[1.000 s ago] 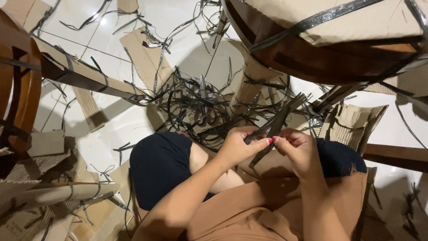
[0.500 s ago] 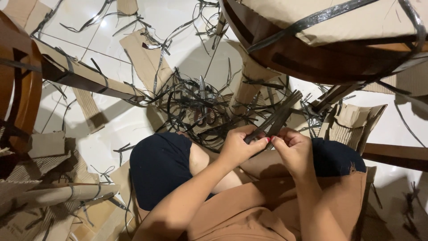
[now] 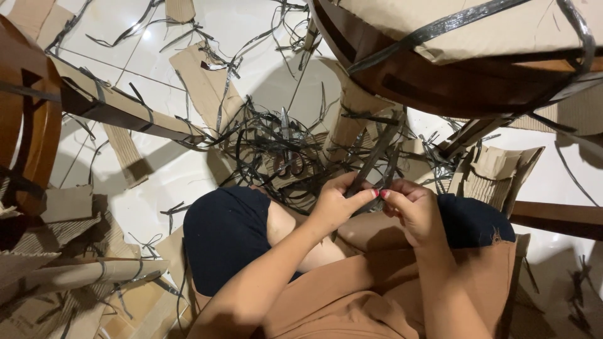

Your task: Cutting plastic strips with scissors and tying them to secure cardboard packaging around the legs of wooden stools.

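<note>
I look down at my lap, where both hands meet over my knees. My left hand pinches a bundle of black plastic straps near its lower end, thumb on top. My right hand grips the same straps from the right, the fingertips of both hands touching. The straps rise from my hands toward the wooden leg of a wrapped chair. A tangled pile of more black straps lies on the white floor just beyond my knees.
Torn cardboard pieces litter the white tiled floor. A dark wooden chair with cardboard wrapping stands at the left. Rolled cardboard lies at the lower left. Another wooden bar crosses at the right.
My hands have shifted slightly up and to the left along the straps, and the bundle now stands steeper. Nothing else has moved.
</note>
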